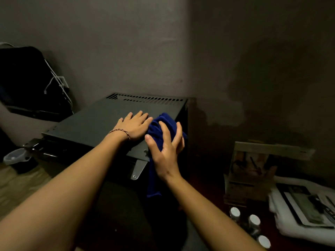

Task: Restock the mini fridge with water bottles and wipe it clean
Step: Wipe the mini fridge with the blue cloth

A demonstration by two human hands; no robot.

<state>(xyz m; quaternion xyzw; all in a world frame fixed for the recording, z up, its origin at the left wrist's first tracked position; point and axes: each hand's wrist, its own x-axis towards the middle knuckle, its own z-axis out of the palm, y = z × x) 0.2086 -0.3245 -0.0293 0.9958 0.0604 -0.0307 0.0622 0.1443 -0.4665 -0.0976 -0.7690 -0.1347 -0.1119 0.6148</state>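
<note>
A dark bag (23,80) leans against the grey wall (126,42) at the left, white cables (54,82) trailing down its side. Low on the left, a clear plastic container (13,156) sits on the wooden floor (21,187). To the right, a cardboard box (253,171) stands upright against the darker wall, and just beside it a stack of printed papers (308,205) lies on a white bundle (282,227), too blurred to read.

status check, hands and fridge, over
Left hand flat on dark metal mini fridge top. Right hand gripping blue cloth at top right edge. Capped water bottles on floor.
</note>
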